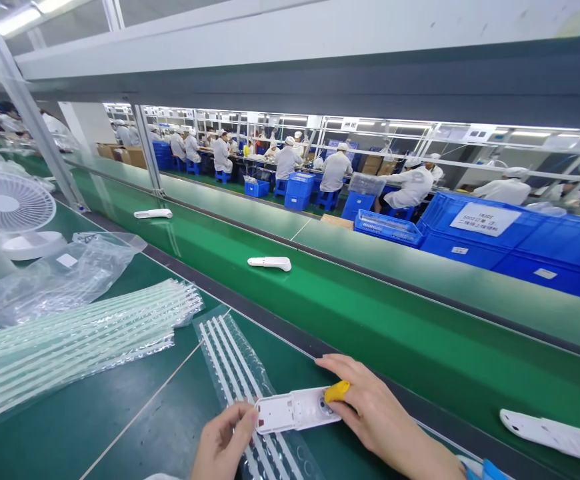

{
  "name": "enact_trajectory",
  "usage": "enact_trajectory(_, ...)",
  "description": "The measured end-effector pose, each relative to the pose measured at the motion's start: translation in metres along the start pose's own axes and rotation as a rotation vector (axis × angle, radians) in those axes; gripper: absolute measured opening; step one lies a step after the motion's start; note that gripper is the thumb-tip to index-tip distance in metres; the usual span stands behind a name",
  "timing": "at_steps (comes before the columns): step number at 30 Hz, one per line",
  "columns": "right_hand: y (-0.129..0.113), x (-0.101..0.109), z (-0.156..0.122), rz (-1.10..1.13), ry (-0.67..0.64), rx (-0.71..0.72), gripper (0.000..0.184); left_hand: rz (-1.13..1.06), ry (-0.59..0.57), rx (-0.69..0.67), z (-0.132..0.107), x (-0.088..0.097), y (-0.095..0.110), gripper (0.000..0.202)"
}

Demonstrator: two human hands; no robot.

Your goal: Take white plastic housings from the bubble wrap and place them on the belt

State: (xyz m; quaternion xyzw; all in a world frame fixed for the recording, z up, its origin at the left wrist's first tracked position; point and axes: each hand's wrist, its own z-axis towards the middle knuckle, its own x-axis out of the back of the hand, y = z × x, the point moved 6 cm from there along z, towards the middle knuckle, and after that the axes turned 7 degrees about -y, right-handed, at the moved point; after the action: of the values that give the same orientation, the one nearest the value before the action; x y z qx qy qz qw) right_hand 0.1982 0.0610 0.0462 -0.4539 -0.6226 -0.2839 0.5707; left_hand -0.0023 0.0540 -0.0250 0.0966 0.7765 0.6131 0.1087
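A white plastic housing (297, 411), long and hollow with its inner side facing up, is held level between my two hands. The thumb and fingers of my left hand (227, 437) pinch its left end. At the other end my right hand (370, 407) grips it, with a yellow finger cot (337, 391) on one finger pressing near a round part inside the housing. Directly beneath lies a clear bag of white strips (237, 363). A larger bundle of wrapped strips (85, 343) rests to the left on the green table (135, 427).
Past the dark table edge runs a green conveyor belt (370, 313). It carries white handheld housings, one in the middle (270, 263), one farther left (153, 213) and one at right (555, 433). A white fan (10, 203) and plastic bag (70, 273) sit left. Blue crates (495, 233) and seated workers are beyond.
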Motion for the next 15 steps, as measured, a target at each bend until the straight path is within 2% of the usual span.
enact_trajectory(6, -0.006, 0.0, 0.001, -0.04, -0.126, 0.045, 0.03, -0.015, 0.005, 0.044, 0.001, 0.001, -0.003, 0.04)
enact_trajectory(10, -0.015, 0.0, -0.001, -0.139, -0.211, 0.065, 0.045, 0.013, 0.002, 0.029, 0.0, 0.0, -0.002, 0.04)
enact_trajectory(12, -0.017, -0.002, -0.001, -0.191, -0.186, 0.085, 0.049, 0.021, 0.006, 0.034, -0.001, 0.0, -0.001, 0.041)
enact_trajectory(15, -0.015, -0.005, -0.004, -0.21, -0.058, 0.141, 0.044, 0.025, 0.015, 0.033, -0.002, -0.001, 0.002, 0.043)
